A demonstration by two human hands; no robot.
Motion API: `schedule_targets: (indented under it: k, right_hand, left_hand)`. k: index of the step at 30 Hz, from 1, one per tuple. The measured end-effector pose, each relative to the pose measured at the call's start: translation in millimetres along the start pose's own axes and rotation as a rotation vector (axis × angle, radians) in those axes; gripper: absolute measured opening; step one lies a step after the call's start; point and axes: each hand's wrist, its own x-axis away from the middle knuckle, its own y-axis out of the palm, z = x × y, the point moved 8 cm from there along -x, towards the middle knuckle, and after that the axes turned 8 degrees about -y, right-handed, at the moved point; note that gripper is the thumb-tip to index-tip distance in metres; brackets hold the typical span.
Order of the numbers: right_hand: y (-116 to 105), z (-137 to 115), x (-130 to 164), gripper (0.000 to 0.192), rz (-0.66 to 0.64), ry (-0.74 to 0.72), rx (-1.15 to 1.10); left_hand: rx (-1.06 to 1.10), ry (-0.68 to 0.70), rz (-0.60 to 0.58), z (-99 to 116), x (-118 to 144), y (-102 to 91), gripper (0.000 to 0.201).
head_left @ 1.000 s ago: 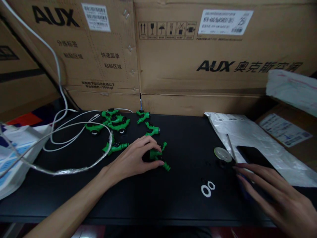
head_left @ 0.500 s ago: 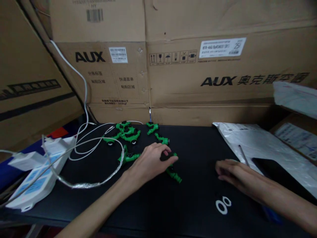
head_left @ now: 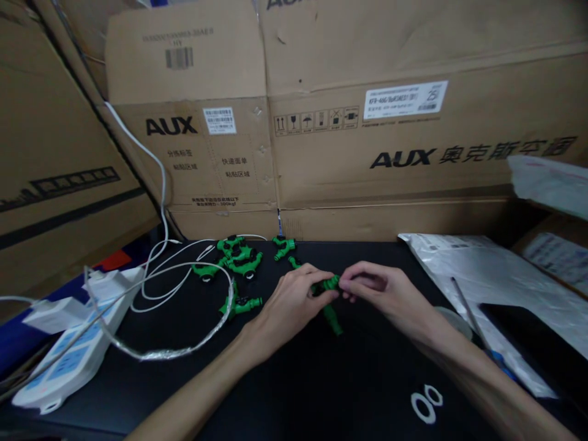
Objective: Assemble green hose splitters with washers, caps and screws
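Observation:
My left hand (head_left: 294,300) is closed around a green Y-shaped hose splitter (head_left: 332,321) with dark parts, near the middle of the table. One ridged green outlet sticks out past my left thumb; another points down toward the front. At that outlet's end, my right hand (head_left: 381,285) has its fingertips pinched together. What they hold, if anything, is too small or hidden to make out. Several similar green splitters (head_left: 243,266) lie to the left and behind, one of them partly covered by my left hand. Two white rings (head_left: 415,405) lie in front of my right forearm.
A white power strip (head_left: 68,367) with plugs and looping white cables (head_left: 160,354) occupies the left. At right are a silvery bag (head_left: 463,263), a dark phone-like slab (head_left: 528,337), a thin rod (head_left: 466,306) and a translucent round object (head_left: 459,321). Cardboard boxes (head_left: 321,171) wall the back.
My right hand has moved left from beside the silvery bag to the outlet of the splitter. My left hand keeps its hold. The view has tilted up slightly.

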Motion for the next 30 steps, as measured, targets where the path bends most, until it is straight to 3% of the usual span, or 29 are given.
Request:
schedule_targets:
  k: [6,14,22,30]
  right_hand:
    - [20,10,-7,0.044,0.025,0.037,-0.152]
    - [20,21,0,0.032,0.030,0.042,-0.237]
    - [25,30,7,0.032,0.091,0.134,-0.282]
    - [27,32,9,0.014,0.133,0.118,-0.408]
  left_hand:
    - [0.457,-0.168,-0.092,-28,15,17.9,0.029]
    - [1.031,-0.401,-0.228,-41,16,39.6,0.042]
    - [1.099,-0.384,-0.170,-45,15,41.7,0.033]
    - [1.104,-0.323,-0.174,-45,16,41.5,0.027]
